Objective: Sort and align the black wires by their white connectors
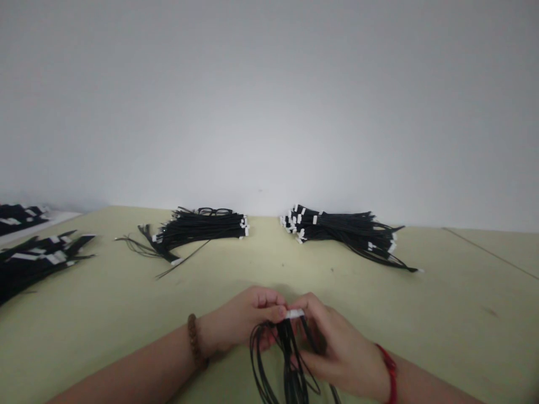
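Near the front of the table, both of my hands are on a bundle of thin black cables [290, 359] with a white connector [295, 313] at its top end. My left hand [256, 314], with a brown beaded bracelet [195, 339] on the wrist, is closed at the connector's left side, its thumb against it. On the other side my right hand [337, 345] curls around the connector and cables; a red band [389, 373] circles that wrist. The cables hang down in loops past the bottom edge. Some fingertips are hidden behind the cables.
Against the wall lie two piles of black cables with white connectors, a left pile [197, 229] and a right pile [345, 227]. Glasses [215, 212] rest on the left pile. Another cable pile [37, 258] is at the far left, with more cables [21, 217] behind it.
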Demonstrator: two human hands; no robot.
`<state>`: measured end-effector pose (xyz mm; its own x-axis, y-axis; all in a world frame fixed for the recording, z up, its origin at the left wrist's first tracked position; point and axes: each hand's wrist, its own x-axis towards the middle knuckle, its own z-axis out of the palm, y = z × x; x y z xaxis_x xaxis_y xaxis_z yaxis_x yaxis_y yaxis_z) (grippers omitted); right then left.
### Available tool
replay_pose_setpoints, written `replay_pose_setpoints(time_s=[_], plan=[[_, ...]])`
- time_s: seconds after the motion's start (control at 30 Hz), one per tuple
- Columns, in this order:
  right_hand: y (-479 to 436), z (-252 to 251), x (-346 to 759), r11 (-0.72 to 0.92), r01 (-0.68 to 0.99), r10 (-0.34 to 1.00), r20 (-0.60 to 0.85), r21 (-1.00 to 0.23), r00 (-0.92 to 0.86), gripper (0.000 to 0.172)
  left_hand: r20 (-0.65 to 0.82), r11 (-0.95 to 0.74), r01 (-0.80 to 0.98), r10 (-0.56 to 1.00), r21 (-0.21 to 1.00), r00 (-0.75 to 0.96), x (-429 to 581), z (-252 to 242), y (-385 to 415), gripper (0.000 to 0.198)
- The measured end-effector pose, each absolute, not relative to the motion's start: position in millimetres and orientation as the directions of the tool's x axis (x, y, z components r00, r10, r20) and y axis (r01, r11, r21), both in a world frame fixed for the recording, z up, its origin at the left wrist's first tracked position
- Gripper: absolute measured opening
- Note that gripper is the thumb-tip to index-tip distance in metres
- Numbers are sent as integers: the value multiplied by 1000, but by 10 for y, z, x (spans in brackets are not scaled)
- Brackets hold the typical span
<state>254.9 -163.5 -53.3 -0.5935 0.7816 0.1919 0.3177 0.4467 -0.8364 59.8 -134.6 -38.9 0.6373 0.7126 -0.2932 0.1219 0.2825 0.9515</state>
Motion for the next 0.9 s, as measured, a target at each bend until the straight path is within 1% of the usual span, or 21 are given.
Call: replay_pose_setpoints(time_s=[0.17, 0.27, 0.3, 0.4, 0.5, 0.67, 0.77, 0.9], plan=[[-1613, -559, 2577, 438, 317, 787, 189, -841, -587, 22, -251, 226, 124, 708, 966, 661, 607, -413, -1363, 45], [-1602, -573, 2574, 425, 296, 797, 199, -855, -570, 10, -223, 184, 129, 710, 974, 668, 621, -407, -1376, 45], [-1599, -575, 2564, 418, 292, 806, 202, -860, -556, 8, -208, 162, 131, 710, 978, 673, 626, -408, -1380, 43], [-1592, -586, 2514, 378, 281, 838, 197, -882, -509, 19, -150, 82, 130, 705, 988, 693, 634, -433, -1387, 38], [-1576, -613, 2456, 308, 260, 868, 159, -915, -470, 25, -106, 28, 122, 705, 992, 702, 626, -495, -1386, 35], [-1532, -648, 2396, 195, 213, 909, 95, -957, -405, 36, -87, 27, 98, 717, 995, 692, 628, -625, -1359, 36], [-1520, -633, 2397, 172, 168, 927, 102, -971, -362, 42, -80, 45, 69, 741, 997, 667, 655, -690, -1325, 39], [-1521, -599, 2417, 143, 112, 938, 99, -983, -333, 45, -21, 25, 1, 783, 1000, 622, 669, -706, -1286, 38]])
